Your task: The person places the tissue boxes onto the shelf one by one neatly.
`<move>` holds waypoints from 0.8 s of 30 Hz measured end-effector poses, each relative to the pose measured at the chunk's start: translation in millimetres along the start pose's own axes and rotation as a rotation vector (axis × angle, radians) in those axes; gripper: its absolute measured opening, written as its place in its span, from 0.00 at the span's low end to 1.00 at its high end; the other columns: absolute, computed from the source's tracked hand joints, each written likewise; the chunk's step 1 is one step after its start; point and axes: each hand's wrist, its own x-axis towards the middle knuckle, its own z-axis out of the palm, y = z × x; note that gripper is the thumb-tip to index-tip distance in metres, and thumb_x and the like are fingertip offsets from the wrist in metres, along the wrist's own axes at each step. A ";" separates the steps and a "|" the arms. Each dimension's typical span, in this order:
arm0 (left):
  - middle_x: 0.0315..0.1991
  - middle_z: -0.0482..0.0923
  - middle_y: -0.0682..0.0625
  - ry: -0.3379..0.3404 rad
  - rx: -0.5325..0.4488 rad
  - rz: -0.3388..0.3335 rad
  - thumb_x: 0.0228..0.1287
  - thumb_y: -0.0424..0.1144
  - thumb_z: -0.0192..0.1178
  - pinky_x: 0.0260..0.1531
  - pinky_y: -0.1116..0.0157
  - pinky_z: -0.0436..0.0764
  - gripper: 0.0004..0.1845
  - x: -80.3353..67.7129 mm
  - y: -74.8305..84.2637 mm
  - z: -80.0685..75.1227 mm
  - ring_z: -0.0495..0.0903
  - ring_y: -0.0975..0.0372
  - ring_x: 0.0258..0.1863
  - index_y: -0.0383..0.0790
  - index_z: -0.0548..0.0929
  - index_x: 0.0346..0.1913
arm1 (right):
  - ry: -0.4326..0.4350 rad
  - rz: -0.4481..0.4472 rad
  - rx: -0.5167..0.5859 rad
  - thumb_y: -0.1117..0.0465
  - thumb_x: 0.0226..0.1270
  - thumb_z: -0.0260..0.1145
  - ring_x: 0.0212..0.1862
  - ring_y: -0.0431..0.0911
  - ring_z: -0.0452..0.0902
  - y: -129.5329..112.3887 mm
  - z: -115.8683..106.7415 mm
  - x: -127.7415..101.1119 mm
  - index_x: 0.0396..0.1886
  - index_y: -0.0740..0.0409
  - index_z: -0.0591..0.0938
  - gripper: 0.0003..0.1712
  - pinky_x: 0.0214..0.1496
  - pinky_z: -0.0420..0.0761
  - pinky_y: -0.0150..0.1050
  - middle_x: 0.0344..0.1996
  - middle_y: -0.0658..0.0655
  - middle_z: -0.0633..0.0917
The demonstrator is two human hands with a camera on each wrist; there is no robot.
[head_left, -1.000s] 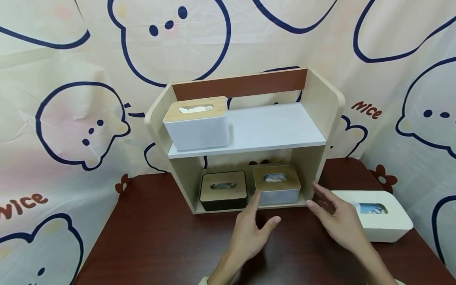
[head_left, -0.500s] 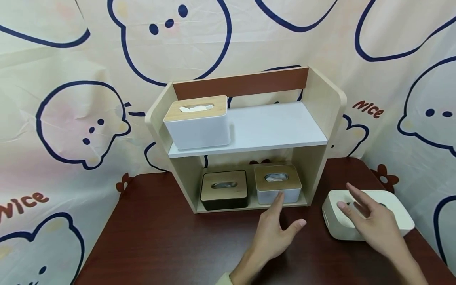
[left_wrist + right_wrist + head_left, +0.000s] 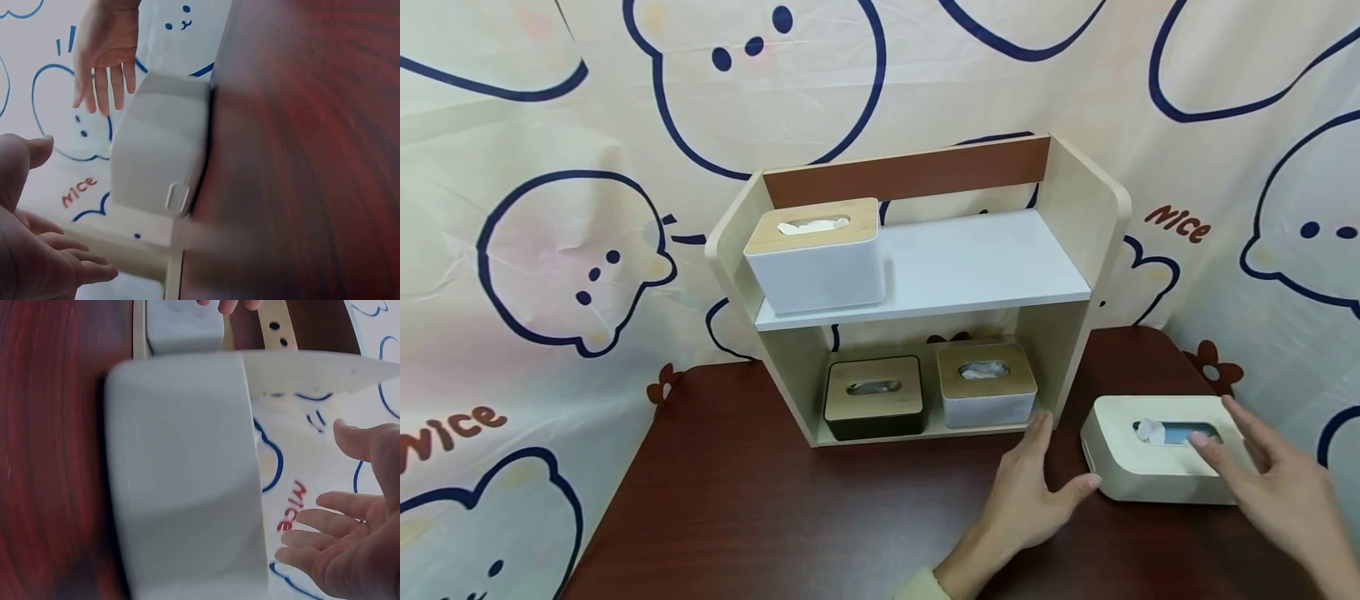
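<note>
Head view, left to right: patterned cloth backdrop (image 3: 550, 208) behind a dark red bench (image 3: 760, 517). Wooden shelf unit (image 3: 1078, 208) at the back of the bench, with a white tissue box with wooden lid (image 3: 814, 254) at the left end of the upper shelf. Below, on the lower level, a black tissue box (image 3: 874, 398) and just beside it a grey tissue box (image 3: 987, 385), both wood-lidded. Left hand (image 3: 1033, 496) low over the bench in front of the shelf's right post, fingers straight and spread, grasping nothing; thumb tip at or very near the left end of the cream tissue box (image 3: 1153, 454). Cream tissue box flat on the bench, right of the shelf unit, slot upward with tissue showing. Right hand (image 3: 1273, 483) relaxed and released over the box's right end, fingertips above the lid; actual contact impossible to tell.
</note>
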 end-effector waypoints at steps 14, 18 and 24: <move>0.88 0.51 0.52 -0.097 0.021 -0.063 0.69 0.66 0.68 0.78 0.61 0.72 0.55 8.6 15.8 31.0 0.60 0.57 0.85 0.46 0.53 0.88 | -0.029 0.143 0.115 0.43 0.85 0.57 0.83 0.78 0.29 48.8 6.9 0.9 0.84 0.71 0.29 0.59 0.81 0.47 0.75 0.82 0.77 0.29; 0.88 0.50 0.51 -0.109 -0.002 -0.089 0.67 0.65 0.70 0.77 0.60 0.73 0.57 11.2 16.9 37.9 0.59 0.57 0.85 0.48 0.51 0.89 | -0.167 0.143 0.098 0.37 0.84 0.56 0.81 0.80 0.27 61.3 10.5 6.0 0.80 0.71 0.20 0.66 0.77 0.51 0.78 0.79 0.81 0.24; 0.87 0.54 0.45 -0.077 -0.047 -0.122 0.66 0.62 0.74 0.77 0.60 0.74 0.58 13.3 17.7 51.0 0.63 0.52 0.83 0.43 0.52 0.88 | -0.270 0.026 0.195 0.40 0.83 0.62 0.81 0.80 0.39 76.1 15.5 17.5 0.84 0.66 0.22 0.67 0.56 0.82 0.20 0.81 0.86 0.36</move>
